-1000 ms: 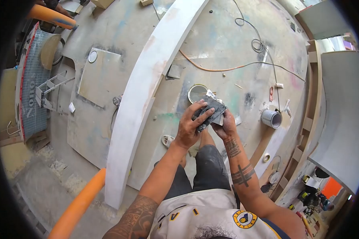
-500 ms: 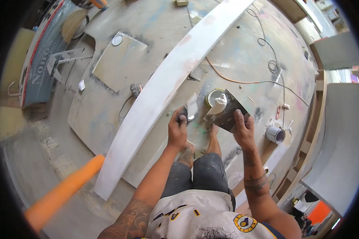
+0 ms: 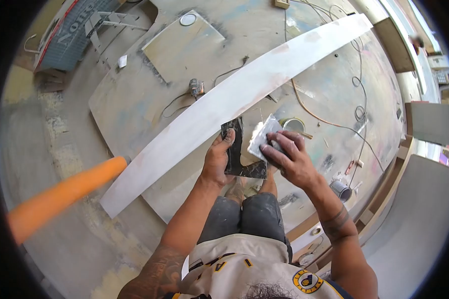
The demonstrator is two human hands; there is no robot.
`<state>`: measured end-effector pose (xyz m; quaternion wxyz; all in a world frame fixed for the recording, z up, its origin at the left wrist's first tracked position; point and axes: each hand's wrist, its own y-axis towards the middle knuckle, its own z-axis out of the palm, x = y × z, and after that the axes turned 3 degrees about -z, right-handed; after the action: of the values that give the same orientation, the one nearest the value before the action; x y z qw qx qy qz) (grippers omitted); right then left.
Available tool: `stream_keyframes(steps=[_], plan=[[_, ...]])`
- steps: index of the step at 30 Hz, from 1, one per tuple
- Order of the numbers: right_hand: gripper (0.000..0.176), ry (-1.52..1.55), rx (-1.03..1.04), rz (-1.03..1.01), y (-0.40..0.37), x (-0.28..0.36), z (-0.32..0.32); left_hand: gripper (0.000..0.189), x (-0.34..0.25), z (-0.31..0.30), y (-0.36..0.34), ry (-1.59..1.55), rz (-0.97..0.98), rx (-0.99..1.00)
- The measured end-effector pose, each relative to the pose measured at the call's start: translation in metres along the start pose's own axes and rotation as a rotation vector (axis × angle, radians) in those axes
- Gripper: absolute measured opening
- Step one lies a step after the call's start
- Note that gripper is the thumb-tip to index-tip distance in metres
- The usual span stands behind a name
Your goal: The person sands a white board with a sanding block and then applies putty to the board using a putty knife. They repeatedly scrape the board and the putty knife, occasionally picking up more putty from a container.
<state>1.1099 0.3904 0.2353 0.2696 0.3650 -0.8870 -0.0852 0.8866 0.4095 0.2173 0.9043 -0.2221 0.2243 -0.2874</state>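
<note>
Left hand (image 3: 216, 160) grips dark filler board (image 3: 236, 154); right hand (image 3: 290, 158) grips loaded spreader (image 3: 262, 135). Long panel (image 3: 244, 94) patchy, probably more filling left.

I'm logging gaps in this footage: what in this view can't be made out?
1. Head view: round tin, partly behind the right hand; contents unclear.
2. Dark plate in the left hand: its right part is covered by the white blade.
3. Orange pole: blurred, lower end cut by the lens rim.
4. Printed box, top left: lettering cut by the lens rim.
</note>
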Motion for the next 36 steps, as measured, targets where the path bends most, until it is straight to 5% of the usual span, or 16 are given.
stream_keyframes(steps=[3,5,7,9,10,11,13,15,16,17,23,26,29,30,34,36], plan=[[0.062,0.042,0.065,0.129,0.011,-0.006,0.007,0.037,-0.006,-0.018,-0.011,-0.082,0.047,-0.055],[0.063,-0.118,0.341,0.196,0.004,-0.018,0.012,0.034,-0.014,-0.026,-0.018,-0.198,0.048,0.012],[0.053,-0.049,0.302,0.267,-0.002,-0.017,0.025,0.029,-0.025,-0.017,-0.024,0.017,0.328,-0.211],[0.040,0.514,-0.227,0.730,-0.018,-0.013,0.048,0.025,-0.017,-0.055,-0.017,0.166,0.465,-0.243],[0.028,0.903,-0.466,1.098,-0.001,0.004,0.044,0.026,-0.019,-0.060,-0.022,0.549,0.591,-0.288],[0.028,0.893,-0.473,1.109,0.004,0.008,0.048,0.027,-0.015,-0.059,-0.020,0.712,0.667,-0.259],[0.022,1.683,-0.542,1.548,0.010,0.009,0.051,0.032,-0.018,-0.031,-0.018,1.019,0.850,-0.224],[0.019,1.780,-0.465,1.649,0.025,0.013,0.065,0.042,-0.021,-0.007,-0.011,1.162,0.939,0.087],[0.022,2.016,-0.512,1.488,0.038,0.017,0.062,0.053,-0.017,-0.009,-0.002,1.234,0.937,0.148],[0.023,2.009,-0.584,1.488,0.051,0.021,0.053,0.062,-0.013,-0.009,0.006,1.411,1.042,0.125],[0.026,1.814,-0.681,1.389,0.058,-0.025,0.044,0.060,-0.026,-0.006,0.041,1.599,0.890,0.012],[0.028,1.885,-0.682,1.264,0.044,-0.071,0.054,0.054,-0.037,-0.015,0.063,1.828,0.537,-0.126],[0.032,1.567,-0.708,1.464,0.041,-0.149,0.065,0.047,-0.036,-0.035,0.080,1.650,0.389,-0.174],[0.032,1.121,-0.448,1.285,0.031,-0.181,0.066,0.039,-0.036,-0.048,0.085,1.576,0.304,-0.178],[0.029,0.761,-0.338,1.251,0.000,-0.351,0.114,0.032,-0.038,-0.062,0.109,1.549,0.248,-0.236],[0.027,0.316,-0.157,1.138,0.011,-0.415,0.117,0.039,-0.036,-0.062,0.118,1.370,0.213,-0.360]])
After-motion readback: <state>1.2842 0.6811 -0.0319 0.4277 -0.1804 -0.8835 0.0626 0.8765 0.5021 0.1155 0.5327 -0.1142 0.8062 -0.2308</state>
